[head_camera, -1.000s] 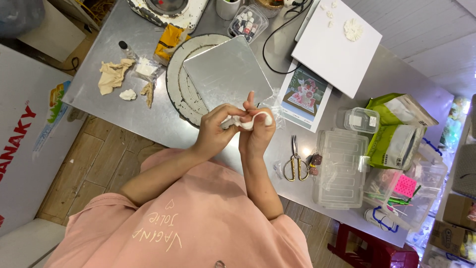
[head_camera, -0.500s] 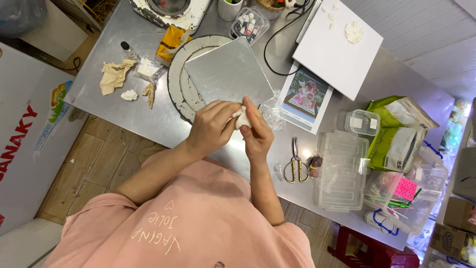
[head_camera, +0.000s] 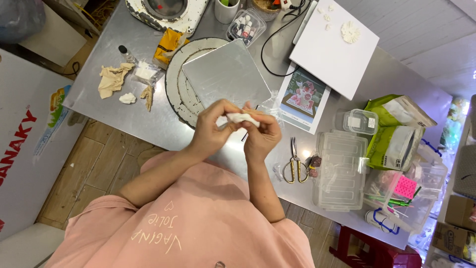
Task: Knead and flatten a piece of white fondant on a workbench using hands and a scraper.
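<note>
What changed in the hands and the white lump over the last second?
The white lump, first a small ball pinched at the fingertips, then mostly covered by the left hand, is now drawn out into a short strip held between the left hand and the right hand. Neither hand let go. The scissors, square metal plate and white board lie as before.

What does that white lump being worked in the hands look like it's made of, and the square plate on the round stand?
The white lump looks like soft clay or dough: matte, stretched between the fingers. The square plate looks like metal: a dull, brushed grey sheen.
</note>
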